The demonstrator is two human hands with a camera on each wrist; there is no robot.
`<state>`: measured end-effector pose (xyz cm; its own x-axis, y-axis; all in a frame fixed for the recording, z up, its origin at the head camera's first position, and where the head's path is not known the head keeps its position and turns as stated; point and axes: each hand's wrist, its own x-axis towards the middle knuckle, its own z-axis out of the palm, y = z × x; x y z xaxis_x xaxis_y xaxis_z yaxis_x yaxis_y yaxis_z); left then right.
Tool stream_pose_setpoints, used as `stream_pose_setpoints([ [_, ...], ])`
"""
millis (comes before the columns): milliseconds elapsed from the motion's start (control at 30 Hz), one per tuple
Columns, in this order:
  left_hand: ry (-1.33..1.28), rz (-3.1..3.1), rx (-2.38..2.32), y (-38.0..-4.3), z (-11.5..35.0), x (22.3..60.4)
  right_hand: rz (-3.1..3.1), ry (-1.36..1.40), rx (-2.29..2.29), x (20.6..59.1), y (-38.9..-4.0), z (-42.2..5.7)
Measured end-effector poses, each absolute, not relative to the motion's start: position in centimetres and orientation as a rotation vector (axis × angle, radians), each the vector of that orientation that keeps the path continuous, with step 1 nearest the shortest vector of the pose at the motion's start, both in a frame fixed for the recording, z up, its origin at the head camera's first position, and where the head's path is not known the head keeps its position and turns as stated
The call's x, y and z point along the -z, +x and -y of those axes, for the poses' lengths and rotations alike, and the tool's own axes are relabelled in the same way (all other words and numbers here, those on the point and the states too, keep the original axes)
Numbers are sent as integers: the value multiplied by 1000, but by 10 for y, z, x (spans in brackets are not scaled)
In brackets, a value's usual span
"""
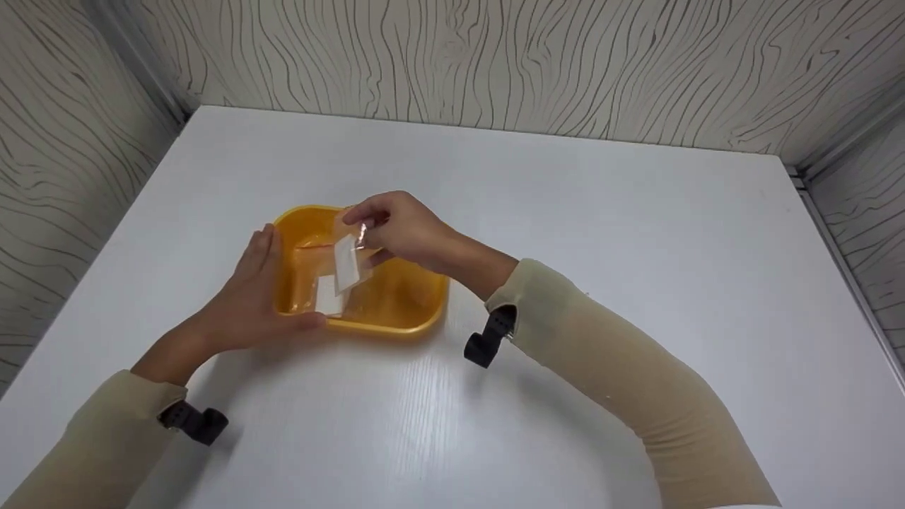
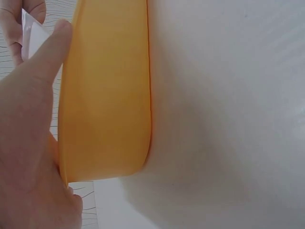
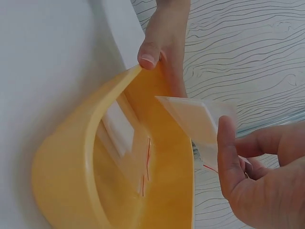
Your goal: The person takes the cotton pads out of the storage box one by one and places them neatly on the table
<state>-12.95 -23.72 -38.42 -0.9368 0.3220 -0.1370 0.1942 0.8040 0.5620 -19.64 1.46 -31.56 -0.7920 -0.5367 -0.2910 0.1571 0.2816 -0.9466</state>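
Observation:
My right hand (image 1: 413, 230) pinches a small clear zip bag (image 1: 346, 265) above a yellow plastic basin (image 1: 385, 331). Inside the bag is a flat white piece, and a red zip line shows near the fingers in the right wrist view. More clear bags (image 3: 119, 126) with white pieces and red zip lines lie in the basin. My left hand (image 1: 244, 300) rests against the basin's near left corner. Its thumb (image 2: 55, 45) lies along the front rim, while the other fingers stretch fairly straight along the left side.
The basin stands on a white table (image 1: 565, 212), left of the middle. Wood-grain patterned panels (image 1: 452, 63) border the table at the back and sides. Each sleeve cuff carries a black wrist mount (image 1: 488, 339).

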Motion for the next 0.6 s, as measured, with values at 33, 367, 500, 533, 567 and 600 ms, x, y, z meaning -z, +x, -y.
stream_pose_setpoints([
  [33,404,-2767,-829,-129,237,384,-1978,-334,1561,315,-197,-16],
  [367,374,-2767,-775,-128,236,385,-1984,-274,1590,308,-199,-37],
  [500,372,-2770,-783,-126,236,385,-1977,-260,1605,305,-198,-45],
  [533,371,-2771,-783,-126,236,385,-1979,-254,1604,304,-198,-47],
  [567,370,-2773,-784,-126,236,385,-1979,-247,1606,303,-198,-48],
  [600,368,-2774,-781,-126,236,386,-1982,-242,1608,303,-197,-50],
])
